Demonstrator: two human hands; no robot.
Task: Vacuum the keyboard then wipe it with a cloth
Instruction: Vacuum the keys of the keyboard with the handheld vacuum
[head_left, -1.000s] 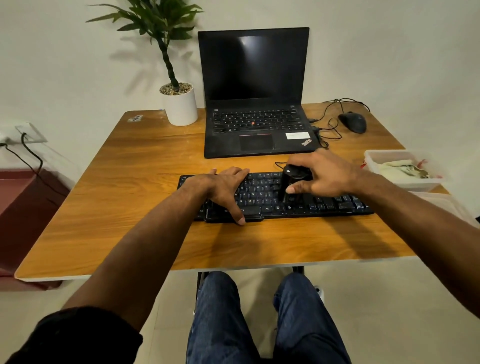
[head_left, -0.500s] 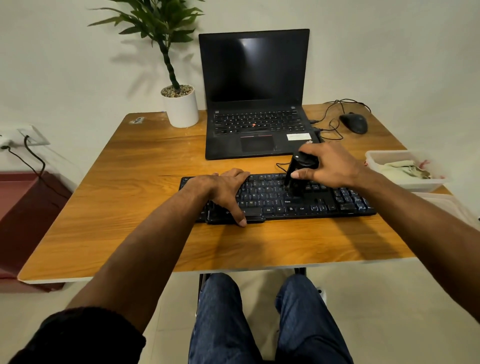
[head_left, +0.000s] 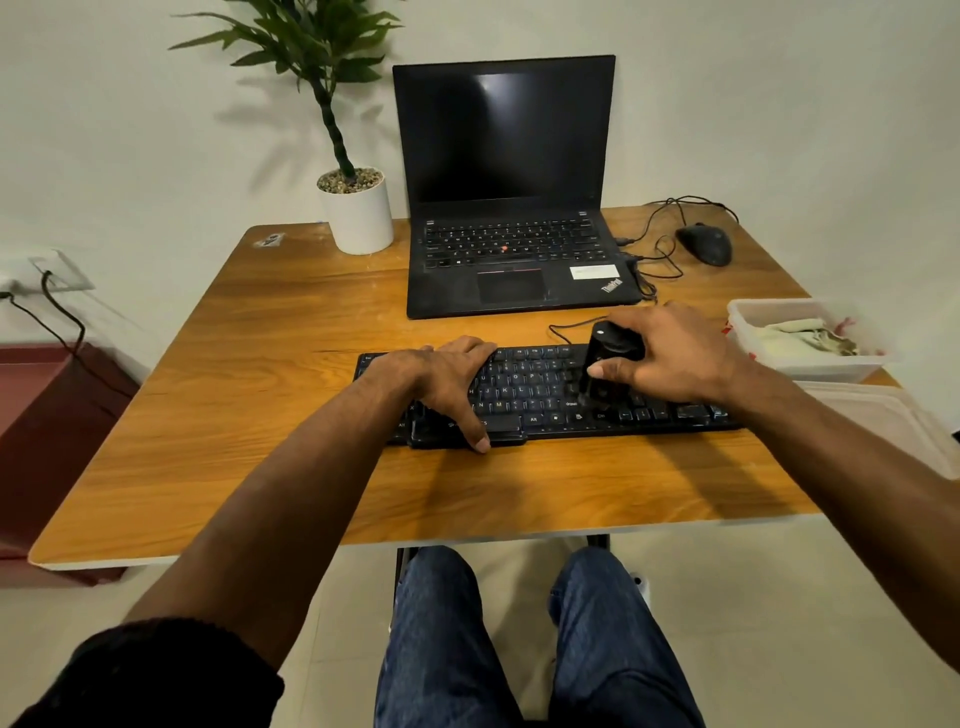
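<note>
Vacuum (head_left: 605, 366), small, rigid and probably light, stands on the keyboard (head_left: 545, 395) right of centre, right hand (head_left: 670, 358) wrapped round its barrel, left hand (head_left: 447, 376) flat, steadying the keyboard's left end.

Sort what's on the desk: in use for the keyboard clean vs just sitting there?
In use:
keyboard, steadied by left hand
mini vacuum, gripped by right hand, standing on the keys
cloth in the tub, for the wipe

Just sitting:
laptop
mouse
plant
lid beside the tub
</note>
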